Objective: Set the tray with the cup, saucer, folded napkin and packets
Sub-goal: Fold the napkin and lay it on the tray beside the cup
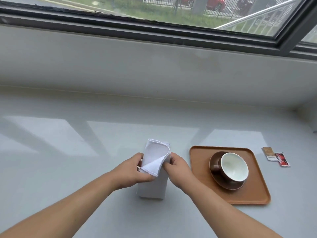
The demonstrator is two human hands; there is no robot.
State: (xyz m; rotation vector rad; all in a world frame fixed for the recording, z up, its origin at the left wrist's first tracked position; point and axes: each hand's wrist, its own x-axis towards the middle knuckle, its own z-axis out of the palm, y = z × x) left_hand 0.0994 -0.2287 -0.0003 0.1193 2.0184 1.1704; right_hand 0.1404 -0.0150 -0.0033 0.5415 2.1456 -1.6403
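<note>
A white cloth napkin (pixel 155 157) lies on the pale counter, its near part flat and its far part curled back towards me. My left hand (pixel 135 169) pinches the napkin's left edge and turned-over corner. My right hand (pixel 176 166) grips its right edge. To the right lies an orange-brown tray (pixel 253 194). On it a brown saucer (pixel 223 183) carries a brown cup (pixel 234 166) with a white inside, tilted towards me. Two packets lie on the counter right of the tray: a brown one (pixel 270 153) and a red one (pixel 283 159).
The grey counter (pixel 68 152) runs back to a low wall under a dark-framed window (pixel 154 26). A side wall closes the counter at the far right.
</note>
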